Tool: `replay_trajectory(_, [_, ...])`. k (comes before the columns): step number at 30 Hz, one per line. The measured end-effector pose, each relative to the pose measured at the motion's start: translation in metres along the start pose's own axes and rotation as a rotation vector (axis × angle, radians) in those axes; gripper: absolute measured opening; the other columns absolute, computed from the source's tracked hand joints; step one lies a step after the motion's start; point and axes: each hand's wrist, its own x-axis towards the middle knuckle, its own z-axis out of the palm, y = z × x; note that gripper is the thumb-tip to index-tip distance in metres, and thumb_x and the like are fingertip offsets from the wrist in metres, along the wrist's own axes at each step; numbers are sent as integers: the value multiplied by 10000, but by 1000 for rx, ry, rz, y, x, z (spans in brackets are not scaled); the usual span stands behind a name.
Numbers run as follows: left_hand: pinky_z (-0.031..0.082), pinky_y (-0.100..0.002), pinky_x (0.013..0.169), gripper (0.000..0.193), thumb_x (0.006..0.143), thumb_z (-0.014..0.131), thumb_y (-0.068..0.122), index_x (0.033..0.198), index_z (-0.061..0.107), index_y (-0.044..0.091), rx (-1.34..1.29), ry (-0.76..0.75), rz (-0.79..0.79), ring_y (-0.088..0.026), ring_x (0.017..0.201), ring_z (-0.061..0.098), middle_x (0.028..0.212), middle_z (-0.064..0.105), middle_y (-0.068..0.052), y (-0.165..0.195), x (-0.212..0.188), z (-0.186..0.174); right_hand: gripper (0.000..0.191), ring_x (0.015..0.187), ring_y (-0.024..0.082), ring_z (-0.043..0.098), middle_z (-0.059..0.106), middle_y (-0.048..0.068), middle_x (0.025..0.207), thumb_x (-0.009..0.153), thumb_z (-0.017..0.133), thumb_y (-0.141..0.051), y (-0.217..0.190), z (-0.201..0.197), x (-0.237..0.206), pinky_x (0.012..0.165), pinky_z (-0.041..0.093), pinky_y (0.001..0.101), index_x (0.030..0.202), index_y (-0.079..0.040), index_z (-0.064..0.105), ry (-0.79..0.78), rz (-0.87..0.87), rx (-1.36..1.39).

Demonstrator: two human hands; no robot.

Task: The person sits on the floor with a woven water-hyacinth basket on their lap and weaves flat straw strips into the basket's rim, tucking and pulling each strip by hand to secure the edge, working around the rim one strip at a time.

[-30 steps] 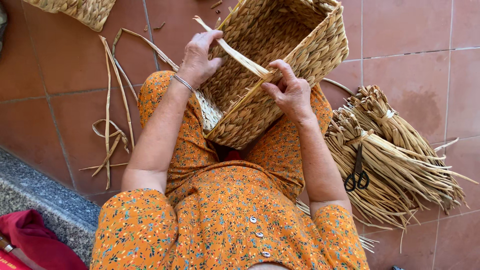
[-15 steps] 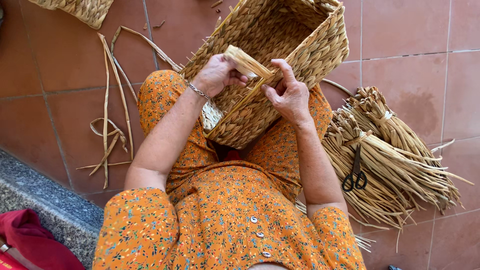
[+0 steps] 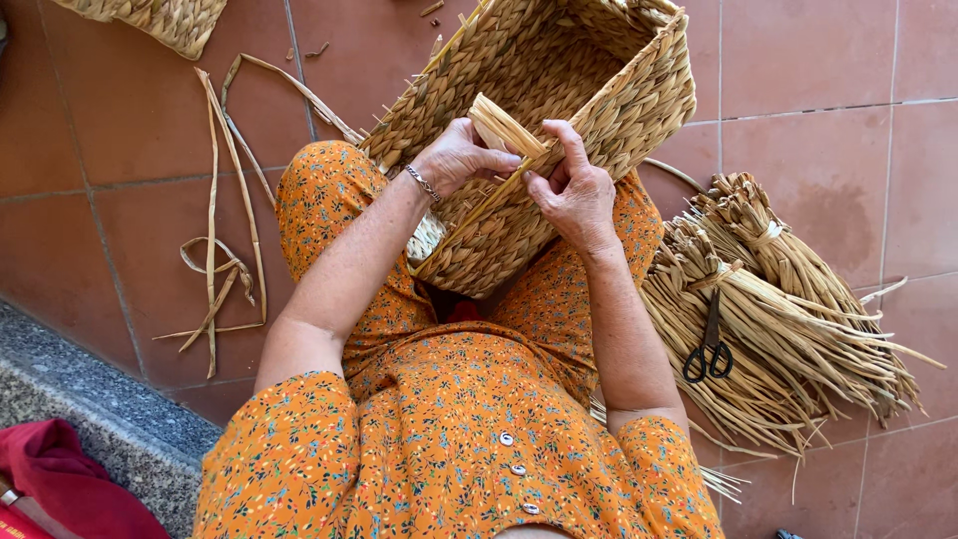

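A basket-weaving spot on a tiled floor (image 3: 818, 70): reed bundles (image 3: 788, 309), scissors (image 3: 709, 349), loose strands (image 3: 215, 260)

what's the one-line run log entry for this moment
left hand: pinching straw strand | right hand: on strand at woven basket rim | basket: tilted on lap | scissors: on straw bundle

Person wears an orange short-sleeved floral dress (image 3: 449, 439) with small white front buttons (image 3: 514, 467); a thin metal bracelet (image 3: 423, 183) sits just behind the left hand (image 3: 461, 157).
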Motion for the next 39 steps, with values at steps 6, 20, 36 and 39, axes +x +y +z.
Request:
replay_trajectory(6, [615, -285, 635, 315, 762, 894, 97, 1036, 759, 20, 308, 62, 0, -114, 729, 719, 902, 779, -66, 6, 8, 13, 695, 576, 73, 615, 611, -45, 633, 886, 803, -162, -2, 1, -2, 617, 525, 270, 1491, -283, 483, 11, 5, 24])
replay_trajectory(20, [540, -232, 549, 241, 842, 874, 168, 1011, 771, 30, 99, 4, 35, -80, 635, 658, 815, 747, -34, -6, 3, 6, 501, 617, 104, 656, 637, -36, 724, 929, 845, -207, 7, 17, -14, 550, 506, 278, 1326, -189, 540, 268, -240, -93])
replay_trajectory(36, [606, -245, 813, 280, 846, 873, 75, 1058, 703, 8, 179, 85, 236, -55, 860, 690, 973, 748, -6, -33, -12, 18, 51, 726, 217, 657, 688, 59, 861, 987, 665, -110, 26, -22, -58, 614, 509, 370, 964, -103, 620, -6, -442, -435])
replay_trajectory(39, [603, -217, 779, 257, 878, 858, 88, 1080, 713, 21, 313, 157, 311, -31, 827, 675, 939, 742, 13, -32, -16, 24, 39, 744, 246, 652, 678, 74, 816, 963, 661, -117, 36, -29, -78, 629, 512, 397, 963, -95, 629, -88, -371, -549])
